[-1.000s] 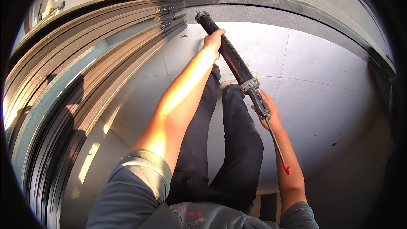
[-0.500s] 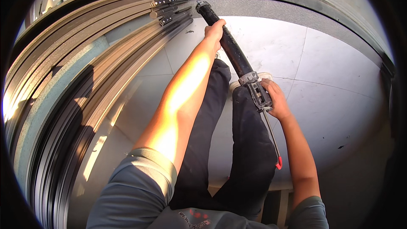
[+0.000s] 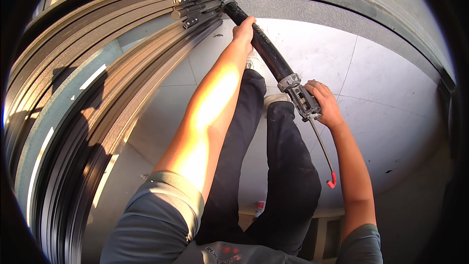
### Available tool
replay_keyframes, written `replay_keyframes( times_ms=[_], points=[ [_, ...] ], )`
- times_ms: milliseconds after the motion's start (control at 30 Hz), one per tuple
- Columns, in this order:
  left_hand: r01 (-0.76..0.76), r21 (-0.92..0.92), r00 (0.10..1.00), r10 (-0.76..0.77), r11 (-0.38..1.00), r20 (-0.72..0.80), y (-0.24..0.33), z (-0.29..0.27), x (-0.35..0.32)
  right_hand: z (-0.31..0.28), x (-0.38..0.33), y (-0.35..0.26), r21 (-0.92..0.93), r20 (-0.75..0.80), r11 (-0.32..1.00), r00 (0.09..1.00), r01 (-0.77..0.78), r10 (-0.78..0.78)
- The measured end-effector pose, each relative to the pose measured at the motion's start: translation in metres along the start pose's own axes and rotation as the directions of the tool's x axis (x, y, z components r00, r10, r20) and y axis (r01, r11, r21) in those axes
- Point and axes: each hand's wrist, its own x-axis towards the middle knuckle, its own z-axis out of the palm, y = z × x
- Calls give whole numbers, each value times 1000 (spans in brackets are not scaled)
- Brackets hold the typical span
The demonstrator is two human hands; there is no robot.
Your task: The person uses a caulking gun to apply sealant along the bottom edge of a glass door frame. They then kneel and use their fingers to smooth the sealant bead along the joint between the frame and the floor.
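A long black caulking gun (image 3: 271, 55) slants from the far middle down toward my right side. My left hand (image 3: 244, 33) is wrapped round the barrel near its far end. At the handle end, my right hand (image 3: 324, 103) grips the worn grey trigger housing from the right; some of its fingers are hidden behind it. A thin metal rod with a red hooked end (image 3: 332, 181) sticks out of the housing toward me. The gun's front tip (image 3: 227, 4) is at the corner where the dark frame tracks meet the far sill.
Dark layered metal frame tracks (image 3: 122, 76) curve along the left, with small fittings (image 3: 188, 7) at their far end. A grey stone sill (image 3: 312, 12) crosses the far side. Below lies a pale tiled floor (image 3: 386, 76). A red and white object (image 3: 260, 209) shows between my legs.
The gun's tip has shifted slightly left into the corner, while its handle end and my right hand have moved right and a little up. The red hook has turned and swung right.
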Motion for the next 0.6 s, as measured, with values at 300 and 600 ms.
replay_keyframes(
  times_ms=[300, 600],
  points=[
    [10, -79, 997, -4, 997, 72, -2, -5, 10, -9, 10, 4, -78, 37, 997, 999, 23, -20],
    [15, -127, 998, -8, 992, 56, -4, -2, 11, -17, 14, 9, -137, 59, 988, 997, 64, -56]
  ],
)
